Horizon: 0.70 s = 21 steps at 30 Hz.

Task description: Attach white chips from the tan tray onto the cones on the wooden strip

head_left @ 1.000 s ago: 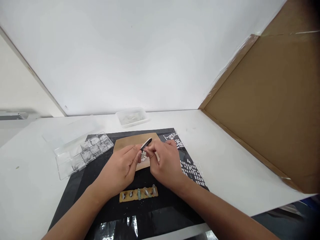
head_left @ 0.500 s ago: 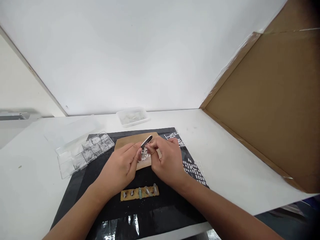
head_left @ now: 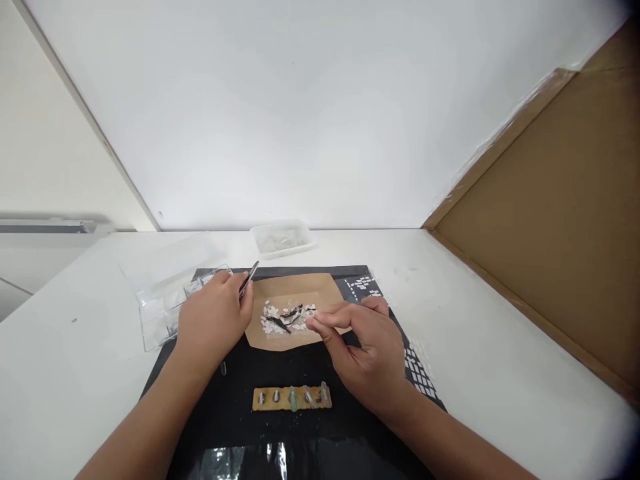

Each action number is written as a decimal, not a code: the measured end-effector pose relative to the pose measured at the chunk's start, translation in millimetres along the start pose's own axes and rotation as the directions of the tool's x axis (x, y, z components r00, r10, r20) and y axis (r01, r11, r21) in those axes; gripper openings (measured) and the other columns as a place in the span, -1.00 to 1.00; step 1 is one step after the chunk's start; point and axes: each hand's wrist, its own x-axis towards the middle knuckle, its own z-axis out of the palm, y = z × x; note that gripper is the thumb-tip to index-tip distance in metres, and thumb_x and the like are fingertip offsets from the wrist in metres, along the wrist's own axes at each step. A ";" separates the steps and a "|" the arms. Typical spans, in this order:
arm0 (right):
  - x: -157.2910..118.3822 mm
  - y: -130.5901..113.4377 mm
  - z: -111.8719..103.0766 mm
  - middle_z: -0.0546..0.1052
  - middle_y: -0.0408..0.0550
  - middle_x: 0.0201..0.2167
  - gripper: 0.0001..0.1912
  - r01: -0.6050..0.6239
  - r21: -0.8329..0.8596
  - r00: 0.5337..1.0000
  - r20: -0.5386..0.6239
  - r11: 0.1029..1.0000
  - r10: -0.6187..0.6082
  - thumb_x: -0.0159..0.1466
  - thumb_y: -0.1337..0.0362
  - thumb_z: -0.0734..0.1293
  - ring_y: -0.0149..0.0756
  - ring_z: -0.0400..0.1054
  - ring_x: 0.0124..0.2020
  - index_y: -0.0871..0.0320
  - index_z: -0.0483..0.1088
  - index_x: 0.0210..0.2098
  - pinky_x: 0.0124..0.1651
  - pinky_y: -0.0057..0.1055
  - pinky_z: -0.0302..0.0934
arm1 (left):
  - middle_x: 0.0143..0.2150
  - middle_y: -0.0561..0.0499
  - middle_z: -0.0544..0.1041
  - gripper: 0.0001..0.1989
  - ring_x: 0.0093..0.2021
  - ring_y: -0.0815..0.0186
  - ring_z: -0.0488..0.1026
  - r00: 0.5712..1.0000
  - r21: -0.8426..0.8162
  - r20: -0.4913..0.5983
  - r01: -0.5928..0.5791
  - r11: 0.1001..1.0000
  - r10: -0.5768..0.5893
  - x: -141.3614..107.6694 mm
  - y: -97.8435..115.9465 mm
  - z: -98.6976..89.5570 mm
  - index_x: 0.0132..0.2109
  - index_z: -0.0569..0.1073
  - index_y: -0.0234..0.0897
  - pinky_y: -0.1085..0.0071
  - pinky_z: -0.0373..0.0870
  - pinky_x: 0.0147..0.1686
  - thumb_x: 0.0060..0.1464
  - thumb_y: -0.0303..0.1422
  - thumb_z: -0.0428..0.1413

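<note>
My left hand (head_left: 216,313) is closed around a slim dark tool (head_left: 251,276) whose tip points up and away; its kind does not show clearly. My right hand (head_left: 367,337) pinches thumb and forefinger together at the right side of a brown paper tray (head_left: 280,343); anything between those fingertips is too small to make out. White chips (head_left: 270,311) and black shreds (head_left: 280,325) lie in that tray. Closer to me, a tan strip (head_left: 283,398) bears several nail-tip-like pieces, one of them greenish (head_left: 293,399). A small clear piece (head_left: 223,368) lies beside my left wrist.
A clear compartment box (head_left: 155,320) stands partly behind my left hand. At the back is a white plastic tub (head_left: 283,240). White tabs (head_left: 417,370) run along the right of the black mat (head_left: 235,427). A cardboard panel (head_left: 540,233) borders the right side.
My hands have parted: the left went left with the slim tool, the right moved slightly right and down. More of the tray's chips and black shreds shows. The view has shifted a little.
</note>
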 end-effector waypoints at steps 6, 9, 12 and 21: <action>2.6 -0.4 -5.3 0.66 -0.26 -0.46 -0.79 0.030 -0.023 1.000 -0.002 0.999 -0.031 0.35 0.30 0.48 -0.29 0.60 -0.40 0.04 0.39 -0.37 -0.13 -0.21 0.11 | -0.26 -0.11 0.59 -0.72 -0.45 0.17 0.47 0.998 0.063 0.064 0.011 0.998 -0.015 -4.4 -4.5 -2.6 -0.14 0.61 -0.17 0.41 -0.01 -0.55 0.28 -0.16 0.06; 3.2 -0.7 -6.3 0.64 -0.28 -0.49 -0.76 0.073 -0.036 0.997 0.007 0.997 -0.073 0.36 0.31 0.47 -0.29 0.60 -0.41 0.05 0.35 -0.37 -0.14 -0.21 0.10 | -0.23 -0.15 0.57 -0.76 -0.28 0.06 0.53 0.998 0.090 0.061 0.012 0.996 -0.017 -7.2 -5.5 -2.9 -0.21 0.59 -0.19 0.42 0.00 -0.56 0.25 -0.20 0.07; 3.0 -0.9 -5.7 0.64 -0.28 -0.49 -0.75 0.094 -0.032 0.996 0.006 0.995 -0.094 0.35 0.34 0.48 -0.30 0.60 -0.41 0.05 0.34 -0.36 -0.16 -0.22 0.09 | -0.23 -0.19 0.55 -0.79 -0.15 -0.04 0.52 0.998 0.115 0.044 0.028 0.993 -0.033 -9.3 -5.5 -4.8 -0.32 0.55 -0.22 0.41 0.02 -0.56 0.22 -0.30 0.07; 1.8 2.3 -3.7 0.64 -0.26 -0.46 -0.78 0.139 -0.010 0.988 0.072 0.990 -0.138 0.36 0.38 0.46 -0.35 0.59 -0.39 0.07 0.36 -0.34 -0.18 -0.23 0.08 | -0.32 -0.01 0.54 -0.71 -0.34 0.29 0.46 0.963 -0.608 0.090 -0.149 0.780 0.254 -9.6 18.7 -19.3 -0.25 0.61 -0.18 0.41 0.35 -0.43 0.36 -0.20 0.07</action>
